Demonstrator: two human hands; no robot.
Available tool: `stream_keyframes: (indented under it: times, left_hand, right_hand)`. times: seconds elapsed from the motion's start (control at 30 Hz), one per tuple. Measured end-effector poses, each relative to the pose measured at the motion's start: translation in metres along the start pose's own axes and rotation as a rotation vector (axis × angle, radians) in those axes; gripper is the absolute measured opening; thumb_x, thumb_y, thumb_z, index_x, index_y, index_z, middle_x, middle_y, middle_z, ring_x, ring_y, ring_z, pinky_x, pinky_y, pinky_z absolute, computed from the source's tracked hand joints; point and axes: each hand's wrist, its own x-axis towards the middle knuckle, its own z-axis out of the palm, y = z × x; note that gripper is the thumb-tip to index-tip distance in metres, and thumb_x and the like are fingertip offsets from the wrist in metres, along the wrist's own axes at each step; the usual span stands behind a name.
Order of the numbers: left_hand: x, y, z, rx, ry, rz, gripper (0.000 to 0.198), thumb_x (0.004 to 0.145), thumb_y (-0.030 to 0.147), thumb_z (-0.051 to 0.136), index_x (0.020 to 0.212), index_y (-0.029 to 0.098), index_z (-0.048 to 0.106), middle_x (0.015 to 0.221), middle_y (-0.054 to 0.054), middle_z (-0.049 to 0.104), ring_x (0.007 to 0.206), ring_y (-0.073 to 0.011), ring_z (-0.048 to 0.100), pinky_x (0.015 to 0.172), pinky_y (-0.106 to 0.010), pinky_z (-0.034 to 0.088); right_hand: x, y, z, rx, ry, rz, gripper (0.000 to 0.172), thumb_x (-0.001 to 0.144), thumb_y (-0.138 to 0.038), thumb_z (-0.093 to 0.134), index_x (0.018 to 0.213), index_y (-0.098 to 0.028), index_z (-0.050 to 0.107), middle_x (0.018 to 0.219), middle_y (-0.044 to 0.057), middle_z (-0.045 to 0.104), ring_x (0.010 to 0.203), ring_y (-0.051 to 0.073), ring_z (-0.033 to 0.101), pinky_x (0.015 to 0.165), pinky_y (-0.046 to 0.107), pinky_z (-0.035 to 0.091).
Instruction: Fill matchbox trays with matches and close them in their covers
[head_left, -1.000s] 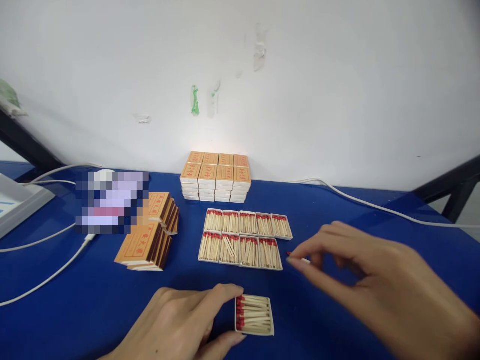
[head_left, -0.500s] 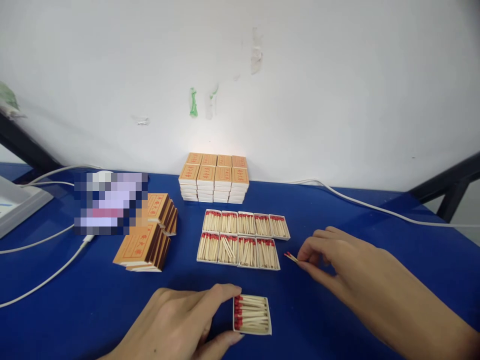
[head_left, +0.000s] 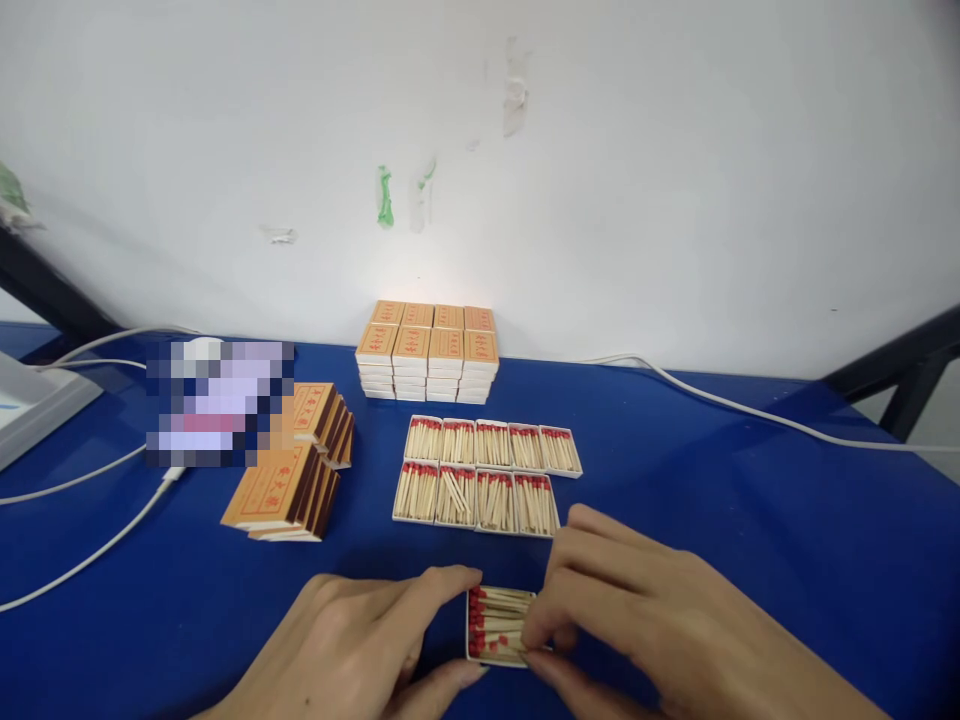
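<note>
At the near edge of the view, my left hand (head_left: 352,640) grips a white matchbox tray (head_left: 495,661) between thumb and forefinger at its left side. Red-headed matches lie sideways in this tray, heads to the left. Over the tray's right part, my right hand (head_left: 622,610) pinches a few matches (head_left: 503,640); their red heads show above the others, and the fingers hide the rest. Just beyond stand two rows of open trays, a back row (head_left: 491,446) and a front row (head_left: 475,498), each tray filled with upright-pointing red-headed matches.
A block of stacked matchboxes (head_left: 427,350) stands against the white wall. Orange matchbox sleeves (head_left: 289,480) lie in stacks at the left, beside a blurred phone (head_left: 225,400). White cables (head_left: 750,410) run across the blue table at both sides.
My right hand has moved left and nearer, bringing the pinched matches from the table over the tray. My left hand keeps its hold on the tray.
</note>
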Motion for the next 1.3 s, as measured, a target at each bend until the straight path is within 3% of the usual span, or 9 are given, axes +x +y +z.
stream_keyframes:
  times: [0.17,0.47,0.97,1.07,1.2,1.3]
  left_hand:
    - [0.0,-0.001,-0.001,-0.011,-0.016,-0.009,0.035,0.128,0.055,0.044,0.138,0.025,0.061,0.063,0.015,0.058,0.04,-0.0098,0.062,0.043,-0.02,0.05]
    - [0.0,0.002,-0.005,-0.01,-0.028,-0.01,0.034,0.128,0.053,0.044,0.138,0.026,0.061,0.063,0.015,0.057,0.04,-0.0097,0.063,0.043,-0.02,0.05]
    - [-0.002,0.001,-0.002,-0.086,-0.044,-0.036,0.033,0.127,0.053,0.047,0.139,0.026,0.062,0.063,0.015,0.056,0.039,-0.0108,0.059,0.041,-0.021,0.048]
    - [-0.002,0.002,-0.003,-0.097,-0.029,-0.052,0.028,0.124,0.051,0.056,0.137,0.027,0.065,0.064,0.013,0.06,0.041,-0.0112,0.062,0.044,-0.02,0.05]
    - [0.005,0.004,-0.003,-0.114,0.076,-0.089,0.028,0.112,0.047,0.078,0.133,0.03,0.074,0.066,0.01,0.068,0.052,-0.0139,0.07,0.049,-0.018,0.056]
    - [0.013,0.006,-0.002,-0.098,0.116,-0.095,0.031,0.108,0.05,0.082,0.132,0.031,0.076,0.068,0.008,0.07,0.058,-0.0159,0.075,0.052,-0.018,0.059]
  right_hand:
    - [-0.003,0.003,0.016,-0.09,-0.013,-0.027,0.02,0.093,-0.006,0.084,0.092,-0.025,0.076,0.091,0.0,0.077,0.09,0.02,0.076,0.068,0.026,0.062]
    - [0.0,0.001,0.019,-0.128,-0.025,-0.021,0.016,0.098,-0.01,0.08,0.092,-0.024,0.074,0.09,0.001,0.076,0.094,0.02,0.077,0.074,0.024,0.063]
    - [0.004,-0.002,0.015,0.042,-0.092,0.087,0.018,0.098,-0.007,0.081,0.094,-0.025,0.08,0.095,0.001,0.079,0.098,0.02,0.078,0.077,0.025,0.064]
    - [0.004,-0.002,0.01,0.07,-0.096,0.119,0.021,0.097,-0.005,0.082,0.093,-0.026,0.08,0.095,-0.001,0.081,0.097,0.018,0.079,0.081,0.026,0.064]
    - [0.003,0.004,0.001,0.094,-0.118,0.196,0.024,0.099,-0.006,0.08,0.096,-0.03,0.08,0.095,-0.005,0.082,0.095,0.017,0.077,0.081,0.028,0.061]
    - [0.002,0.009,-0.003,0.093,-0.182,0.238,0.026,0.097,-0.004,0.08,0.095,-0.03,0.08,0.091,-0.006,0.08,0.093,0.018,0.075,0.08,0.03,0.06]
